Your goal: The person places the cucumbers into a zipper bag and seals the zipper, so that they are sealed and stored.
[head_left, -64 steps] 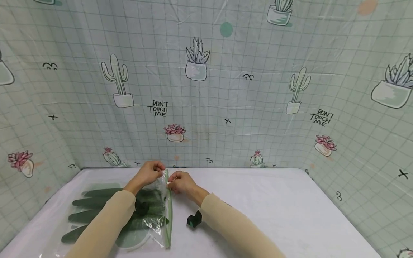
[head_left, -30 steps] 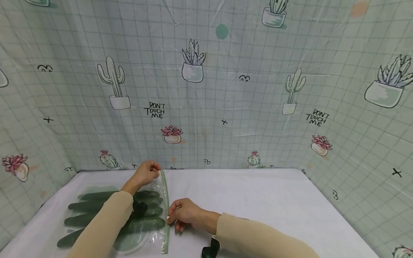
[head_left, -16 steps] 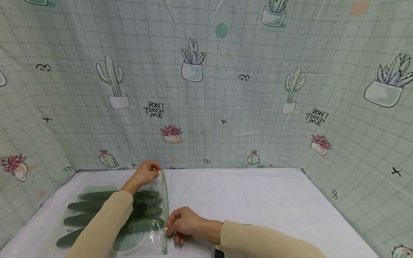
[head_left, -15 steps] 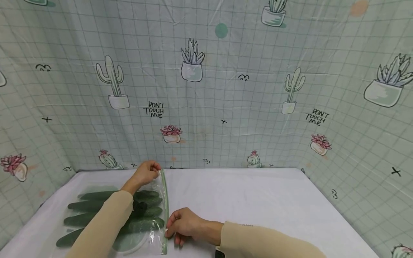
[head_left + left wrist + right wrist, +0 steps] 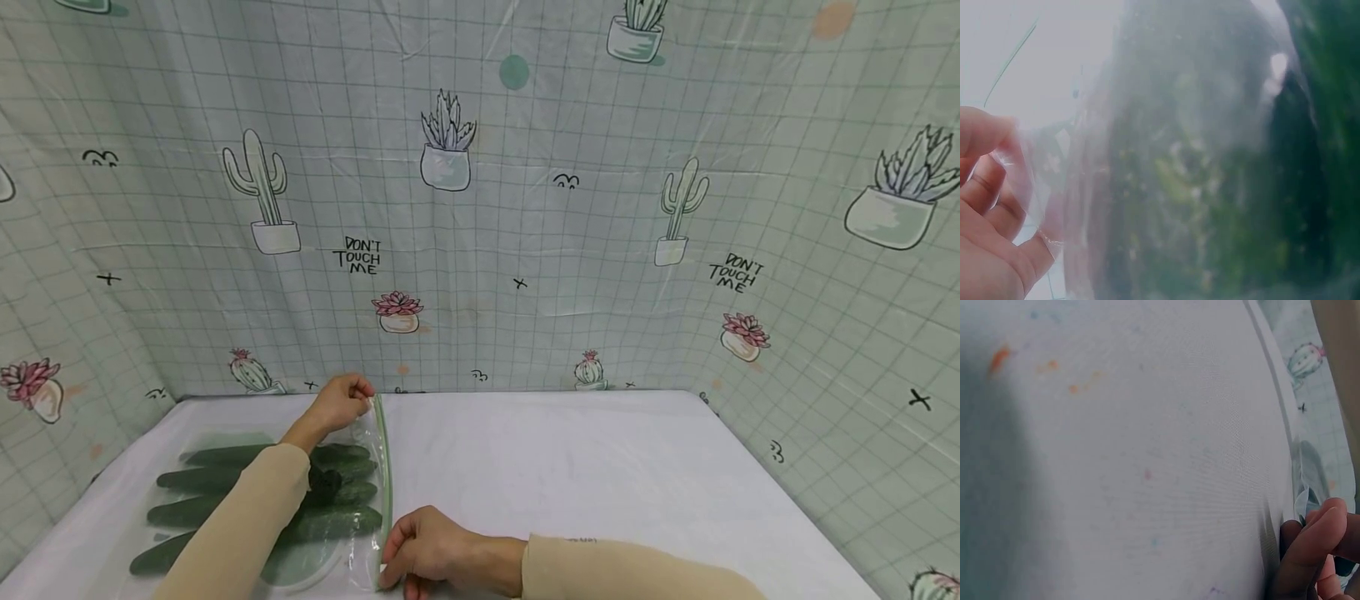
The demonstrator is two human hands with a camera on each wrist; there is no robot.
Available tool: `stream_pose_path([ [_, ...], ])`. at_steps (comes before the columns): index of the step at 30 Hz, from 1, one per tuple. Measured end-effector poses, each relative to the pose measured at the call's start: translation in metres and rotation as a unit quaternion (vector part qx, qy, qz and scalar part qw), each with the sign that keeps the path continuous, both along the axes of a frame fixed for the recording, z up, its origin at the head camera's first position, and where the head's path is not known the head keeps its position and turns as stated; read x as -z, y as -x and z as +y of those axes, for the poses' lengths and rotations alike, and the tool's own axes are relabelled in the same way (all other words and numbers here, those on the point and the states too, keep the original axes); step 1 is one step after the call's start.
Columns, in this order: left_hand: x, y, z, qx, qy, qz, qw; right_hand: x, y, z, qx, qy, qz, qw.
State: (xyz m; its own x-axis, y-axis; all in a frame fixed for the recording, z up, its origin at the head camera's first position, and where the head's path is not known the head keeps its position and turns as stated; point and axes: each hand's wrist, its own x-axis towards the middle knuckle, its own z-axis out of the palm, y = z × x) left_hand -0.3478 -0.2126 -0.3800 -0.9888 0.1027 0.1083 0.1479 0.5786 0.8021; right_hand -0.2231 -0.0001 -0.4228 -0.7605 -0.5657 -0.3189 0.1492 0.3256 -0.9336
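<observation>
Several dark green cucumbers lie side by side in a clear zip bag, flat at the table's left. A green zip strip runs along its right-hand edge. At the strip's far end my left hand pinches the bag's corner; in the left wrist view, clear film passes between thumb and fingers, beside a blurred cucumber. My right hand pinches the strip's near end, where a small white slider shows by the fingertips. My left forearm hides part of the cucumbers.
A white-covered table extends to the right of the bag. Behind it and at both sides hangs a grid-patterned curtain printed with potted cacti. A dark wrist device sits under my left wrist, over the bag.
My right hand has slid along the zip strip from its far end to its near end, with the white slider at its fingertips. My left hand keeps its grip on the far corner.
</observation>
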Motion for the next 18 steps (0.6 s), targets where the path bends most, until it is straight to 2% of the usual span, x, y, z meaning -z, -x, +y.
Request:
stream_pose_path([
  [6, 0.0, 0.001, -0.001, 0.001, -0.005, -0.002, 1.0, 0.001, 0.0, 0.0, -0.006, 0.006, 0.004, 1.0],
  [10, 0.001, 0.001, -0.001, 0.002, -0.005, -0.001, 1.0, 0.0, 0.003, 0.005, -0.037, 0.014, -0.001, 0.9992],
  [13, 0.001, 0.0, -0.001, 0.003, 0.002, 0.0, 1.0, -0.003, 0.009, 0.012, -0.064, 0.017, 0.01, 0.9978],
  [15, 0.0, -0.001, -0.001, 0.007, 0.016, 0.003, 0.9998, -0.005, 0.015, 0.018, -0.077, 0.017, 0.035, 0.9963],
  [18, -0.004, -0.006, -0.001, 0.017, 0.066, 0.011, 0.9976, -0.012, 0.027, 0.032, -0.091, 0.0, 0.09, 0.9918],
])
